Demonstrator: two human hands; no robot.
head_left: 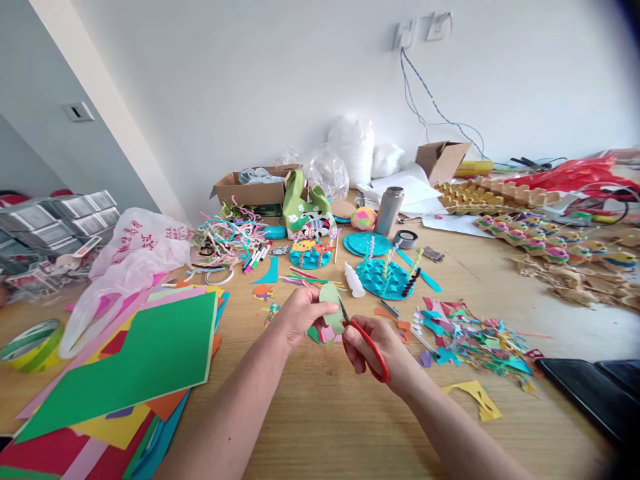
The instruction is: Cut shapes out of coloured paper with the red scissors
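Observation:
Near the middle of the view, my left hand (303,312) pinches a light green paper piece (329,307) with a rounded outline. My right hand (373,340) is closed round the red handles of a pair of scissors (375,360). The dark blades point up and left and meet the right edge of the green paper. Below the hands, pink and green paper pieces (327,333) are partly hidden by the fingers. Just beyond lies a white glue bottle (354,280), beside a blue painted egg-tray disc (385,279) with fuzzy stems standing on it.
Coloured paper sheets (170,340) are stacked at the left, near a tape roll (33,345). Paper scraps (480,340) lie at the right, with a black device (585,393) beyond them. Pipe cleaners (233,233), a metal flask (389,211) and egg trays (490,197) stand farther back.

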